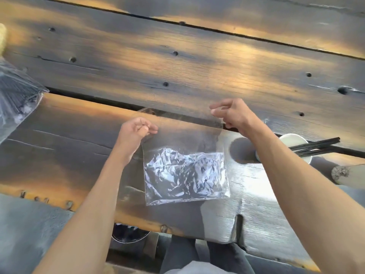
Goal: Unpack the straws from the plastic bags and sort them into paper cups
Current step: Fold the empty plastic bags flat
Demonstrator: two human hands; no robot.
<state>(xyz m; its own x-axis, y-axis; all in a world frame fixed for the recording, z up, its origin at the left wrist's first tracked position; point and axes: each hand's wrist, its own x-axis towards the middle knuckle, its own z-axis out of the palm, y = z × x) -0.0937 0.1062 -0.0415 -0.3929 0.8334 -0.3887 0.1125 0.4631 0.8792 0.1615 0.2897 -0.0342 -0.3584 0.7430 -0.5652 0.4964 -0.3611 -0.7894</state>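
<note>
A clear, crinkled plastic bag point(185, 175) hangs above the wooden table point(158, 66), with no straws visible inside it. My left hand point(136, 131) pinches its top left corner. My right hand point(231, 113) pinches the top right corner, so the bag is stretched flat between the two. To the right, partly behind my right forearm, stands a white paper cup point(292, 141) with several black straws point(316, 147) leaning out toward the right. At the far left lies another clear bag point(17, 95) full of black straws.
The table is made of dark, worn planks with gaps and knot holes. A round metal bowl point(128, 237) sits below the near table edge. A grey cylindrical object point(347, 174) lies at the right edge. My dark trouser legs point(207, 256) show underneath.
</note>
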